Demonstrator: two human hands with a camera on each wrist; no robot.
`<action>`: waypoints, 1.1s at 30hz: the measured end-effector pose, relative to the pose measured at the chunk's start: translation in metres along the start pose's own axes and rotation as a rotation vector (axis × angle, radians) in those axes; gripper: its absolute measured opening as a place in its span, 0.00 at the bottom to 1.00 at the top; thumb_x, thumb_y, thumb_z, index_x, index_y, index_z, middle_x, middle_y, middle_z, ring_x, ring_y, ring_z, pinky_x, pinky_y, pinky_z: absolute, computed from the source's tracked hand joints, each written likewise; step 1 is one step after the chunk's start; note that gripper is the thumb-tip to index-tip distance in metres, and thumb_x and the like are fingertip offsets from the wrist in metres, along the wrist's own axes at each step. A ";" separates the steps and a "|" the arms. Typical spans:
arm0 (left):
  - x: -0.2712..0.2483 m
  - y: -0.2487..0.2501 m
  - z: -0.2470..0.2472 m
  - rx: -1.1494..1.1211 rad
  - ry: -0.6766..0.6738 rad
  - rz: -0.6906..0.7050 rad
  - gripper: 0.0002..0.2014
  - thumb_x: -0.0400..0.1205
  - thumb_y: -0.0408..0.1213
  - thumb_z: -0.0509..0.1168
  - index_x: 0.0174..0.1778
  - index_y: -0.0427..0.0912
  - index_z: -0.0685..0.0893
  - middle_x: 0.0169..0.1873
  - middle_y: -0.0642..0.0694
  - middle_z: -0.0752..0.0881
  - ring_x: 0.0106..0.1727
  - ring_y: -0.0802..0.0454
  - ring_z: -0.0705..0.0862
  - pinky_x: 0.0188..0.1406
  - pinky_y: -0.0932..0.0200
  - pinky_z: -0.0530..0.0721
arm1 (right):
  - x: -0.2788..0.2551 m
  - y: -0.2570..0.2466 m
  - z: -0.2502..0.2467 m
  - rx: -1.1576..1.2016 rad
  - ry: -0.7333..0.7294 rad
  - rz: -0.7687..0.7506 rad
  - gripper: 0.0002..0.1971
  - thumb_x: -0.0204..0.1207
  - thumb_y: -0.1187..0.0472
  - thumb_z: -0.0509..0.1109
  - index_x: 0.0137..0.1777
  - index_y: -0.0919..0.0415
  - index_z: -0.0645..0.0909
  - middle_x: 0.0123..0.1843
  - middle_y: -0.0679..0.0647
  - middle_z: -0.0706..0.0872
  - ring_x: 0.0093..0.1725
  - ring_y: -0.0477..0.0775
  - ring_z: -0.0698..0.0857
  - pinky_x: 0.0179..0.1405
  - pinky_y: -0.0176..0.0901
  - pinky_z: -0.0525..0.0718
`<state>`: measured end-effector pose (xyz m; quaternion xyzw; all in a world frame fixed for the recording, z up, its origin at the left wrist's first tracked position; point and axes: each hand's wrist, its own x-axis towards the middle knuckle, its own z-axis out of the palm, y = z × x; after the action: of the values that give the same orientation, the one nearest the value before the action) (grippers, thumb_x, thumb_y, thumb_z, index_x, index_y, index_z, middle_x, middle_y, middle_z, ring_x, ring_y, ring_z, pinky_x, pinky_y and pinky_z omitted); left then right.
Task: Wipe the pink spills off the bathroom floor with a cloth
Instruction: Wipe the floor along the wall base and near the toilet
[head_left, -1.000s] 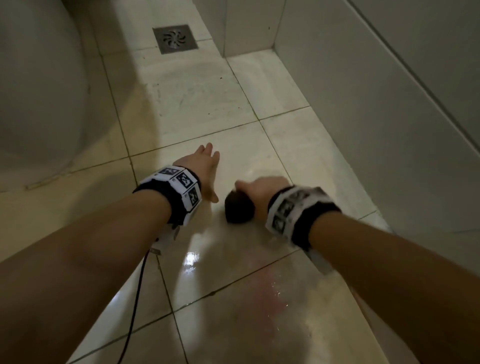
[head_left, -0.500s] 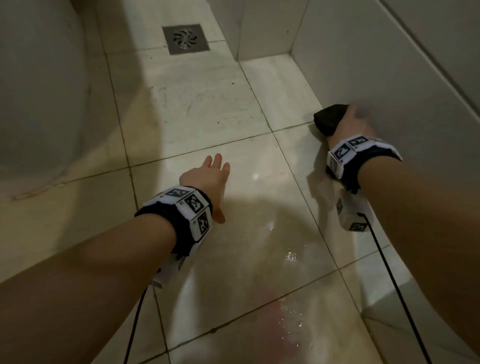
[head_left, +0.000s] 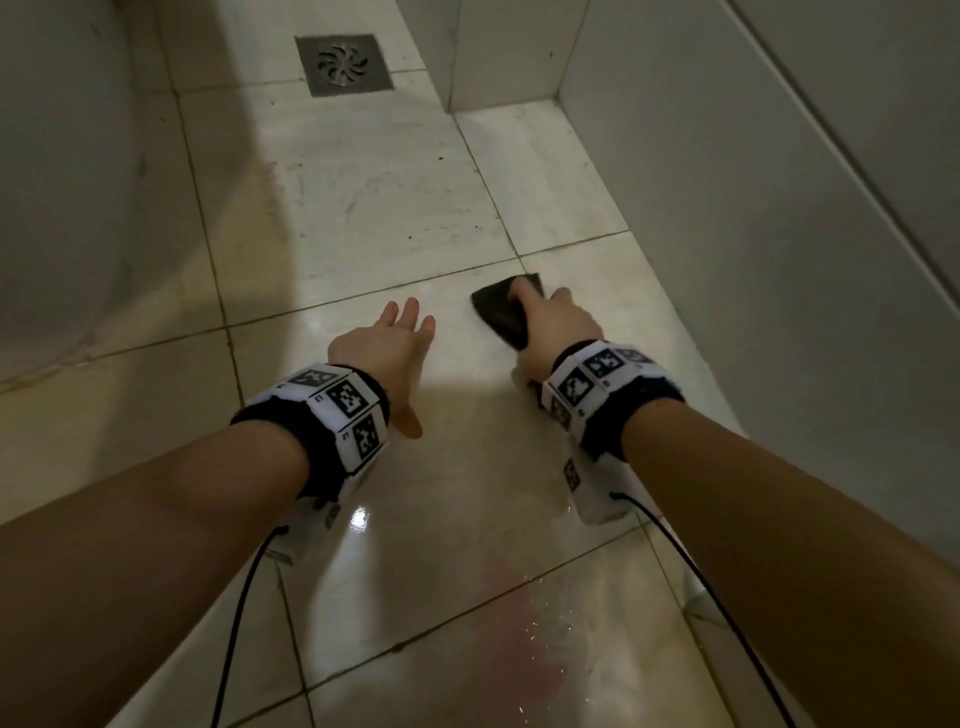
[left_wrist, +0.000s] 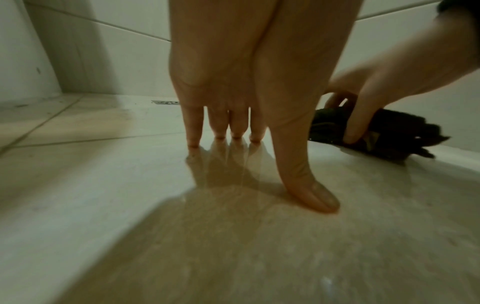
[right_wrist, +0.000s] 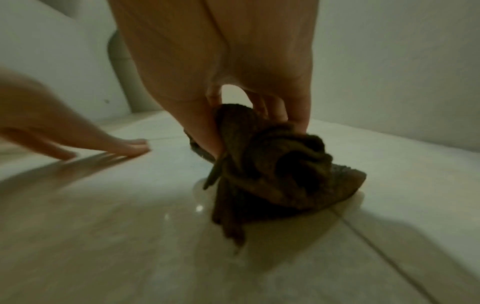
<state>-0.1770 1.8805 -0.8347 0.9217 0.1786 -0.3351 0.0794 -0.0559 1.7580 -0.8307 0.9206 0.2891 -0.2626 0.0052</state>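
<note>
My right hand (head_left: 550, 325) grips a bunched dark cloth (head_left: 501, 309) and holds it down on the wet beige floor tiles (head_left: 363, 208), a little way from the right wall. The right wrist view shows fingers and thumb curled round the cloth (right_wrist: 270, 164); the left wrist view shows the cloth (left_wrist: 389, 133) to the right of my left hand. My left hand (head_left: 389, 353) lies flat on the floor with straight fingers (left_wrist: 221, 127) and thumb touching the tile, just left of the cloth. A faint pink spill (head_left: 524, 623) streaks the wet tile near me, between my forearms.
A square metal floor drain (head_left: 343, 65) sits at the far end. A white curved fixture (head_left: 57, 171) fills the left side. A tiled wall (head_left: 779, 208) runs along the right, with a corner column (head_left: 498, 52) at the back. Sensor cables (head_left: 234, 634) trail from both wrists.
My right hand has carried the cloth from the base of the right wall back toward the middle of the floor, closer to my left hand. The left hand has stayed flat on the tile.
</note>
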 end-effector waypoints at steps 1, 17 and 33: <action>0.000 0.000 0.000 -0.002 0.001 0.000 0.62 0.66 0.51 0.80 0.84 0.46 0.40 0.83 0.47 0.36 0.84 0.48 0.45 0.73 0.46 0.70 | -0.002 -0.003 0.000 0.004 -0.013 -0.018 0.28 0.73 0.66 0.67 0.71 0.50 0.64 0.62 0.62 0.71 0.48 0.63 0.77 0.43 0.48 0.78; 0.003 -0.001 0.001 0.008 0.015 0.016 0.63 0.64 0.50 0.81 0.84 0.44 0.42 0.83 0.45 0.39 0.84 0.48 0.46 0.73 0.45 0.72 | -0.031 0.013 0.017 0.053 0.144 0.149 0.24 0.75 0.66 0.63 0.70 0.54 0.63 0.62 0.64 0.71 0.61 0.68 0.74 0.57 0.56 0.77; 0.004 -0.003 0.002 0.001 0.007 0.031 0.63 0.65 0.51 0.80 0.84 0.45 0.40 0.83 0.47 0.38 0.84 0.48 0.46 0.73 0.45 0.72 | -0.042 0.087 -0.007 0.090 0.131 0.694 0.27 0.81 0.59 0.62 0.77 0.57 0.58 0.74 0.71 0.63 0.71 0.73 0.67 0.66 0.72 0.68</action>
<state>-0.1767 1.8840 -0.8390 0.9255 0.1645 -0.3307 0.0833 -0.0350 1.6642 -0.8170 0.9781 -0.0529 -0.1981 0.0350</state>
